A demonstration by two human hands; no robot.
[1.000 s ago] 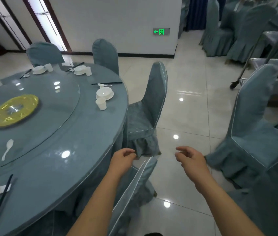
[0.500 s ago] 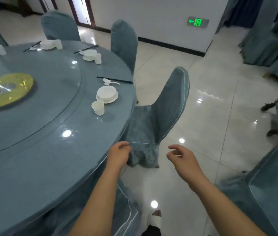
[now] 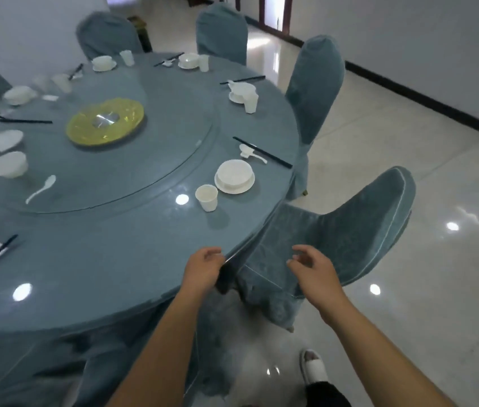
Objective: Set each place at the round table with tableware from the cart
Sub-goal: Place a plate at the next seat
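The round table [image 3: 109,259] with its blue-grey cloth fills the left. The nearest set place has a white bowl on a saucer [image 3: 234,176], a white cup [image 3: 207,197], a white spoon [image 3: 251,152] and black chopsticks [image 3: 262,152]. Further places along the far rim also carry bowls, cups and chopsticks. My left hand [image 3: 204,270] hangs at the table's near edge with loosely curled fingers and holds nothing. My right hand [image 3: 313,273] hovers over a chair seat, fingers relaxed, also holding nothing. No cart is in view.
A glass turntable [image 3: 144,160] holds a yellow dish [image 3: 105,121], loose bowls [image 3: 7,165] and a spoon [image 3: 41,189]. A covered chair [image 3: 358,230] stands right of my hands; others ring the table. My shoe [image 3: 314,367] is on the glossy tiles.
My view has swung left and over the table, so more places and the turntable show. Both hands stay low and hold nothing, now at the table's edge.
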